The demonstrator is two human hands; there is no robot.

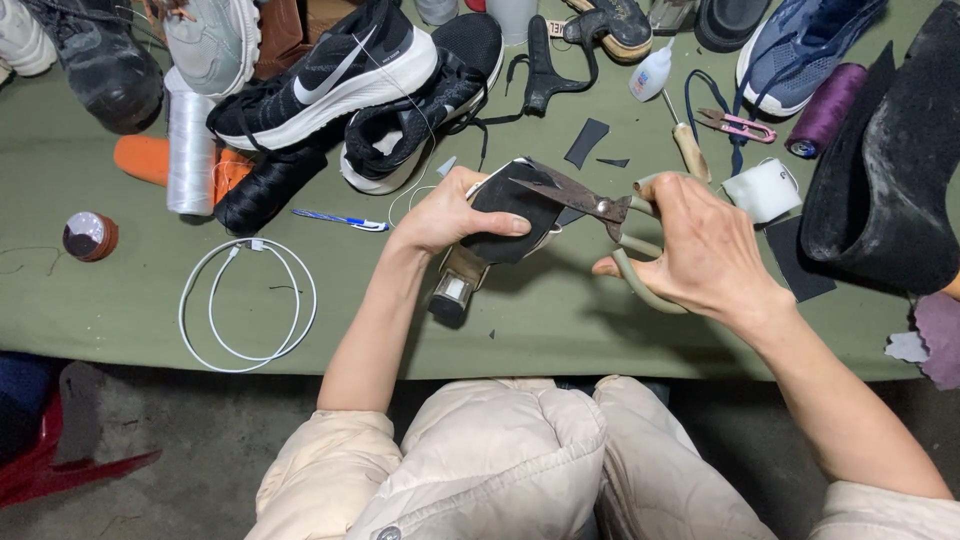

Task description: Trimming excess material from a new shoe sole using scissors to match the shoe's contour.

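A shoe repair workshop: worn sneakers (330, 75) crowd a green-covered tabletop (120, 290) among thread spools (190, 140), a glue bottle (650, 75), an awl (685, 145), snips (738, 124) and cut leather scraps (586, 142).

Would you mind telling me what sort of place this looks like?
Probably a shoe repair workbench. Worn shoes such as a black sneaker crowd a green-covered table, with a thread spool nearby, and the right hand works scissors on a heeled shoe held by the left hand.
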